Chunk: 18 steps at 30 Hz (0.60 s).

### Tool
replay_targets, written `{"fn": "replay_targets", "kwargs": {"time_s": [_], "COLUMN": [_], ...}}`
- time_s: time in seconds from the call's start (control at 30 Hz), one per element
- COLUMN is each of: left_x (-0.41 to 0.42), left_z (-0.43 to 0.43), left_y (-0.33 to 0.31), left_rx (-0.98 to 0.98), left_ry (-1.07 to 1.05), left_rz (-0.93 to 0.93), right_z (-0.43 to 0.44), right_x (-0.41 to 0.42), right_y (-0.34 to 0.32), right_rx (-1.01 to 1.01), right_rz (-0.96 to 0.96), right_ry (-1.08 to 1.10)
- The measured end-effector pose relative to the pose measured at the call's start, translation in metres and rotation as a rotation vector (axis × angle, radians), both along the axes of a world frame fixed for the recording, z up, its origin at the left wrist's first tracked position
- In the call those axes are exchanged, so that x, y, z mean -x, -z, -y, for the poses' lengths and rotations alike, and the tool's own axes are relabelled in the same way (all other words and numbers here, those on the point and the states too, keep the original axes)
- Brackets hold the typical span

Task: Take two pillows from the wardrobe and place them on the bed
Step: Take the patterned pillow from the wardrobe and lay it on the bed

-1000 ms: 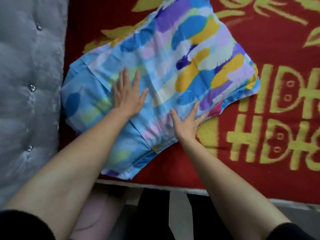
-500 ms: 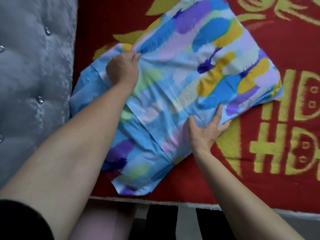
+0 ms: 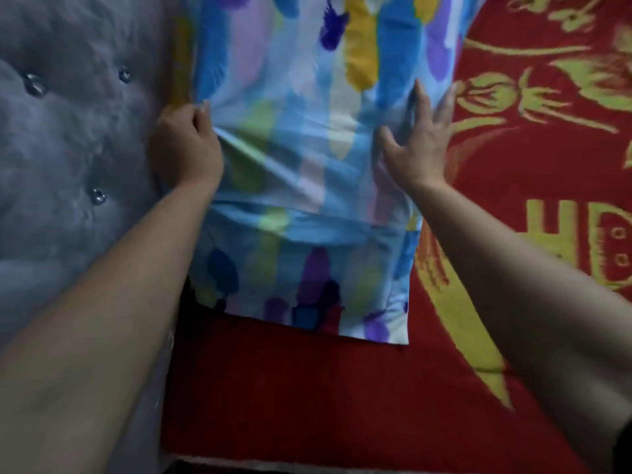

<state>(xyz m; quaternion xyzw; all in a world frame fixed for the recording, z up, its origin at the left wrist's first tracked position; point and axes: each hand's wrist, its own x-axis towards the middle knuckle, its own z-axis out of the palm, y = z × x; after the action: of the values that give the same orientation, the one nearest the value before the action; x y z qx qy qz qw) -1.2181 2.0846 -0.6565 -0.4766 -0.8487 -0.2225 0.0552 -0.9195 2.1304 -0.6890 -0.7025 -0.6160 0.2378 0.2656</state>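
— So, item one?

— Pillow (image 3: 307,159), in a case printed with blue, yellow, purple, pale green and white brush strokes. It lies on the bed cover (image 3: 342,388), its left edge close along the headboard (image 3: 68,148), its far end running out of view at the top. The case is the only container in sight: the filling takes up the far and middle part, while the near end lies flat and loose past a seam, ending in a straight hem on the cover.

— Item two, the cover?

— Red blanket with yellow flower and letter patterns, spread over the bed; bare to the right of the pillow and on the near side of it.

— Headboard?

— Grey, tufted, with shiny buttons, along the left of the scene.

— Hands?

— Left hand (image 3: 186,148): clenched, fingers curled in, pinching a fold of the case at the pillow's left edge, just beside the headboard. The fabric puckers at the pinch. Right hand (image 3: 419,145): released, fingers spread, palm down, lying flat on the pillow's right edge, with its outer fingers near the red cover. It grasps nothing.

— Arms?

— Both forearms bare, reaching in from the near side, one on each side of the pillow. The picture is somewhat blurred.
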Motion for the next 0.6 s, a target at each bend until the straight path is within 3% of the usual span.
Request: {"fn": "replay_targets", "kwargs": {"time_s": [0.1, 0.23, 0.3, 0.37, 0.47, 0.53, 0.6], "left_x": [0.002, -0.004, -0.005, -0.003, 0.009, 0.014, 0.018], "left_z": [0.009, 0.069, 0.094, 0.106, 0.114, 0.118, 0.123], "left_y": [0.033, 0.095, 0.114, 0.121, 0.126, 0.131, 0.133], "left_rx": [0.229, 0.71, 0.7, 0.551, 0.401, 0.448, 0.547], "left_ry": [0.149, 0.22, 0.228, 0.227, -0.04, -0.146, -0.124], "left_rz": [0.17, 0.263, 0.231, 0.205, 0.326, 0.456, 0.42], "right_z": [0.0, 0.067, 0.104, 0.127, 0.132, 0.127, 0.127], "right_x": [0.014, 0.017, 0.014, 0.012, 0.017, 0.021, 0.028], "right_y": [0.035, 0.082, 0.098, 0.11, 0.116, 0.115, 0.112], "right_rx": [0.253, 0.461, 0.497, 0.535, 0.528, 0.501, 0.469], "right_rz": [0.13, 0.1, 0.025, -0.066, -0.063, -0.035, -0.018], "right_ry": [-0.108, -0.157, -0.102, 0.002, 0.072, 0.09, 0.117]}}
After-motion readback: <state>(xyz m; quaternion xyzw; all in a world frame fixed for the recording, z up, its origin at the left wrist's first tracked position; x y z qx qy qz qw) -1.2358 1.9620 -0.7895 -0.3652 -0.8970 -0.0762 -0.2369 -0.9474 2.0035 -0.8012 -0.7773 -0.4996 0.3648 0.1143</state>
